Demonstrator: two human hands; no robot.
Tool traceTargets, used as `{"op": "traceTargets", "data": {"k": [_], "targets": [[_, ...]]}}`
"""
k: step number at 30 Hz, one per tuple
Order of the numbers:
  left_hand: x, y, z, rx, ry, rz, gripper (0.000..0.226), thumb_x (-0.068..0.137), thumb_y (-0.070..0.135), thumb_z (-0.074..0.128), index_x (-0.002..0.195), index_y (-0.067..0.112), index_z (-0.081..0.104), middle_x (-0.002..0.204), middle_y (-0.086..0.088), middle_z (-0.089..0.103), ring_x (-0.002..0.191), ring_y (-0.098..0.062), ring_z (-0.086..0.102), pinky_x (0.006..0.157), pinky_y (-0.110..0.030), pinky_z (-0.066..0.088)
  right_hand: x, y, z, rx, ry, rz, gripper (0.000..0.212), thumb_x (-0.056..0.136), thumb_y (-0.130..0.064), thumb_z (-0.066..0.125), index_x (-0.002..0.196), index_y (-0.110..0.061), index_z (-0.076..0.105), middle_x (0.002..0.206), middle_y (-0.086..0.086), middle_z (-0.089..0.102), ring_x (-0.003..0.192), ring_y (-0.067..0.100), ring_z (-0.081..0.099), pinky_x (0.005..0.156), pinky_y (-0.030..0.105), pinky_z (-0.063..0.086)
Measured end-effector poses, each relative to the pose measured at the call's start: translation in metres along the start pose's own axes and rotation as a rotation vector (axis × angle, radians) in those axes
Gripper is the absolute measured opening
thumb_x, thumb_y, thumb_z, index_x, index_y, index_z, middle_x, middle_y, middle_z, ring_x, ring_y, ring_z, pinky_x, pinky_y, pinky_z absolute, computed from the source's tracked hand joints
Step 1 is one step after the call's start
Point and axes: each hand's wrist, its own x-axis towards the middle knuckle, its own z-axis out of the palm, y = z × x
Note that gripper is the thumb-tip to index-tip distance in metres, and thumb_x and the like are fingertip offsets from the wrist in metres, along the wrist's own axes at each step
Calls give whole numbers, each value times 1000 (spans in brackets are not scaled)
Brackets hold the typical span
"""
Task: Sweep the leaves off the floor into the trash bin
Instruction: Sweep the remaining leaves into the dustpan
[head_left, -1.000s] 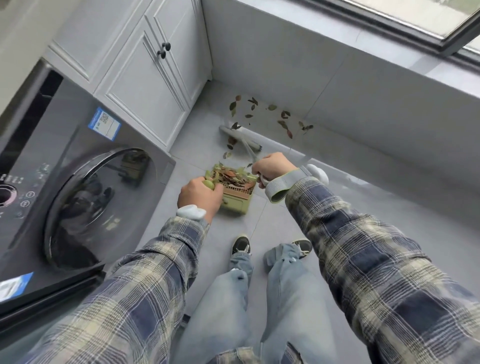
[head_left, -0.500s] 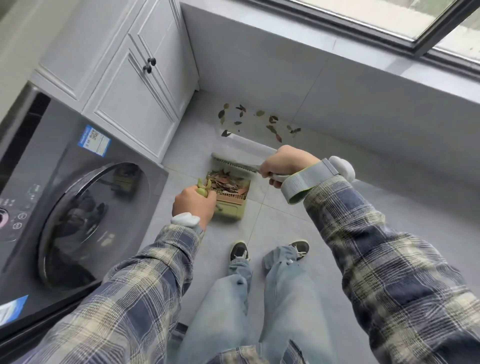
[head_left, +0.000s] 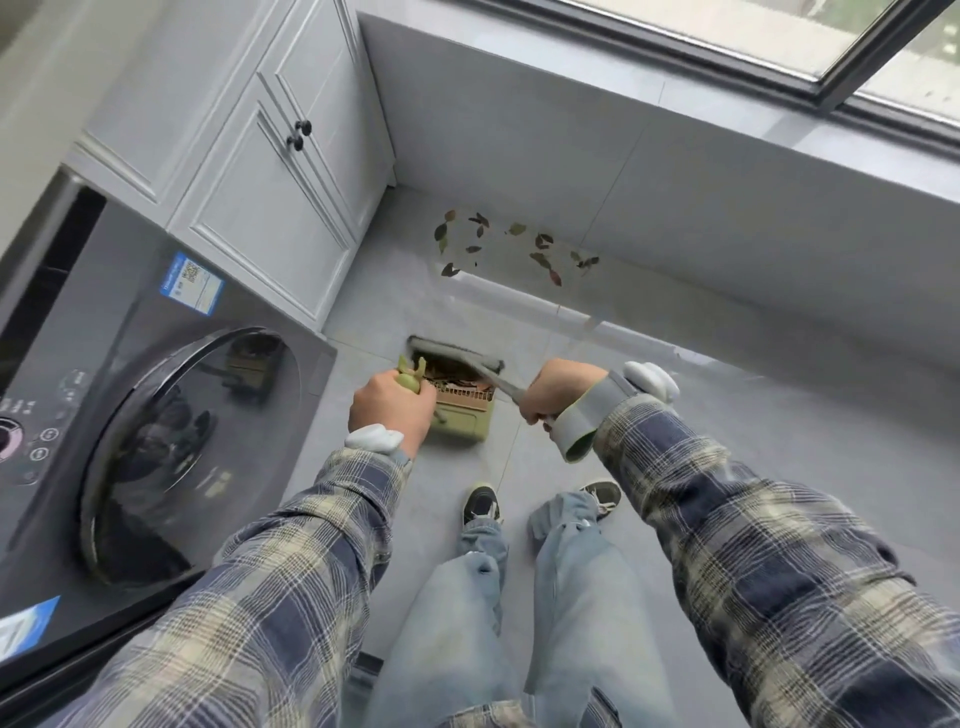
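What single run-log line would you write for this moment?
left hand: grips dustpan | right hand: grips brush | brush: at dustpan mouth | dustpan: holds swept leaves | loose leaves: lie by wall

readable text: none | blue sticker (head_left: 192, 283) on washing machine (head_left: 78, 364): print too small

glossy dark washer door (head_left: 171, 447); matt grey floor tiles (head_left: 779, 415); dustpan (head_left: 462, 421) probably plastic; woven plaid cloth sleeves (head_left: 779, 571).

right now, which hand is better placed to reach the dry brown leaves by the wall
Likely right: the right hand grips the grey hand brush; the left hand only holds the green plastic dustpan by its handle.
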Motion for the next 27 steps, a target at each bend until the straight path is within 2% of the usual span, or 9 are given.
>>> {"op": "traceTargets", "data": {"k": [3, 6, 8, 11, 14, 19, 24, 27], "targets": [[-6, -6, 1, -5, -10, -4, 30, 73, 42, 57, 57, 17, 55, 51, 7, 50, 49, -19, 47, 47, -19, 29, -12, 8, -11, 21, -60, -19, 8, 87, -19, 65, 84, -11, 64, 88, 7, 62, 80, 25, 59, 88, 37, 55], [-12, -7, -3, -1, -33, -20, 32, 78, 42, 58, 60, 17, 56, 54, 5, 51, 50, -14, 46, 45, -18, 26, -27, 16, -21, 117, -48, -33, 9, 87, -17, 67, 84, -8, 66, 82, 9, 64, 78, 27, 59, 92, 41, 55], [-20, -10, -8, 11, -45, -24, 31, 82, 42, 58, 64, 16, 59, 58, 1, 55, 52, -17, 49, 46, -20, 28, -37, 19, -24, 199, -37, -34, 10, 85, -14, 68, 80, -6, 66, 75, 10, 64, 74, 29, 59, 87, 42, 55], [-32, -14, -14, 3, -44, -4, 36, 87, 42, 55, 68, 13, 60, 65, -6, 60, 60, -29, 54, 53, -26, 36, -52, 24, -31, 285, -7, -30, 10, 83, -10, 68, 75, -4, 64, 59, 8, 63, 60, 26, 58, 71, 38, 51], [-41, -19, -24, -10, -48, 14, 39, 90, 43, 53, 67, 12, 59, 64, -6, 58, 65, -32, 55, 57, -27, 37, -70, 28, -41, 315, 34, -28, 13, 81, -9, 69, 70, -5, 63, 49, 5, 61, 47, 22, 56, 62, 33, 49], [-36, -3, -47, -47, -49, 51, 40, 90, 43, 53, 64, 14, 57, 58, 2, 52, 60, -28, 54, 54, -25, 35, -95, 23, -64, 342, 106, -36, 9, 77, -12, 71, 77, -4, 67, 57, 7, 64, 55, 26, 57, 66, 35, 48], [-24, 18, -68, -61, -33, 89, 38, 87, 46, 54, 62, 17, 57, 54, 9, 49, 51, -10, 45, 46, -17, 26, -108, 12, -83, 408, 157, -21, 10, 80, -10, 71, 85, -3, 65, 52, 7, 62, 46, 22, 54, 57, 29, 46], [-10, 30, -75, -33, -28, 109, 37, 84, 46, 56, 61, 18, 56, 54, 9, 48, 50, -13, 46, 48, -19, 29, -105, 5, -94, 443, 183, -29, 11, 80, -12, 71, 85, -4, 65, 54, 7, 63, 50, 23, 57, 60, 30, 47]]}}
